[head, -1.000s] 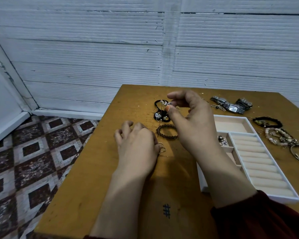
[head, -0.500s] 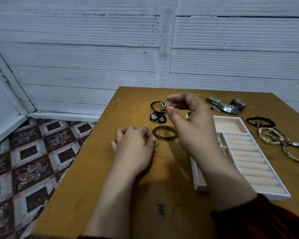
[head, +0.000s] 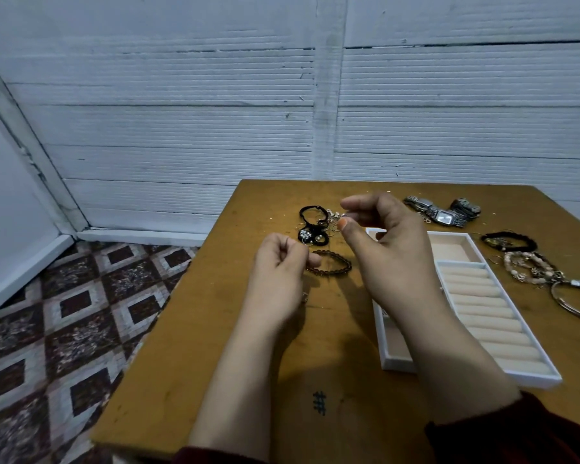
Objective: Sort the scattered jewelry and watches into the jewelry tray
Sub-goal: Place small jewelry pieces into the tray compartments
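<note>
The right hand (head: 392, 256) is raised above the middle of the frame, thumb and forefinger pinched together on a small silver piece (head: 344, 217); too small to say what kind. The left hand (head: 278, 272) sits lower and to the left of it, fingers curled in toward the palm — whether anything lies inside them cannot be told.

Between the two hands a brown beaded bracelet (head: 330, 262) lies flat on the wooden surface (head: 215, 346). Just above it is a tangle of black bands (head: 310, 226) with thin rings among them.

The white jewelry tray (head: 387, 361) lies at right of centre, partly under the right forearm, its row of cream ring rolls (head: 482, 313) bare. Beyond its top edge lie metal watches (head: 442, 214). At the right edge of the frame — outside the tray — are a black bracelet (head: 509, 238), pale beaded bracelets (head: 529, 266) and a metal bangle (head: 573, 304).
</note>
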Motion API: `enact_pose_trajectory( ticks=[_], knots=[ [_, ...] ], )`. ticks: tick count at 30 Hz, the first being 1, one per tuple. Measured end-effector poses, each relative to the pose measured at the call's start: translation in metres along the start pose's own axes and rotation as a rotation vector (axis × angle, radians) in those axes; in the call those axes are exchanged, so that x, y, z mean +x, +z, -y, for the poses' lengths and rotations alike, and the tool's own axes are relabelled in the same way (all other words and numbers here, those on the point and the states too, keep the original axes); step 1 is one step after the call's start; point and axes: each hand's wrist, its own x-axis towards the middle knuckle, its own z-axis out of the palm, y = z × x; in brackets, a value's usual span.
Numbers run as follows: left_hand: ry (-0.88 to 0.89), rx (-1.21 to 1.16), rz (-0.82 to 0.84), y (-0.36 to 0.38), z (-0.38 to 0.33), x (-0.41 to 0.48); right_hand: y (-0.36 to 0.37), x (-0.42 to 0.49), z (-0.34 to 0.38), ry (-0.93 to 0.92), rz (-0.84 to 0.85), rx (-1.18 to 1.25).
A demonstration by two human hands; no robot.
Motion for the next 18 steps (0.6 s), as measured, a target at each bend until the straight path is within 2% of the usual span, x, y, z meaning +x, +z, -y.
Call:
enact_pose_trajectory(
  ticks=[6, 13, 18],
  knots=[
    [0.143, 0.038, 0.005, 0.004, -0.018, 0.001, -0.006, -0.002, 0.006, 0.012, -0.023, 0.004],
    [0.194, -0.147, 0.073, 0.014, -0.049, -0.001, -0.023, 0.001, 0.021, 0.025, -0.069, 0.04],
    [0.232, -0.161, 0.11, 0.02, -0.07, -0.006, -0.04, 0.001, 0.032, 0.024, -0.103, 0.071]
  ],
)
